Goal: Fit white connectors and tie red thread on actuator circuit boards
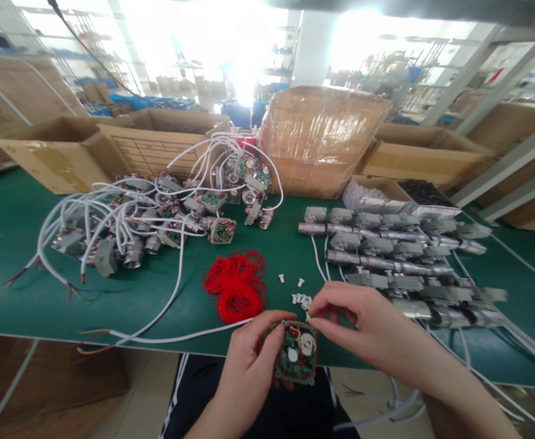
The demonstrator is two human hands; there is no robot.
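Note:
My left hand (249, 360) grips a small open sensor housing (297, 353) with a green circuit board and coloured wires inside, held just over the table's near edge. A white cable (180, 336) runs from it to the left. My right hand (363, 323) is closed in a pinch on a tiny white plug (308, 316) at the housing's top edge. A few loose white plugs (300, 298) lie on the green mat just beyond my fingers. A bundle of red thread loops (236, 285) sits to the left of them.
A tangled heap of wired housings (157, 219) fills the left-centre of the green table (20, 268). Rows of finished grey units (386, 256) lie at the right. Cardboard boxes (111, 143) and a plastic-wrapped carton (322, 134) line the back.

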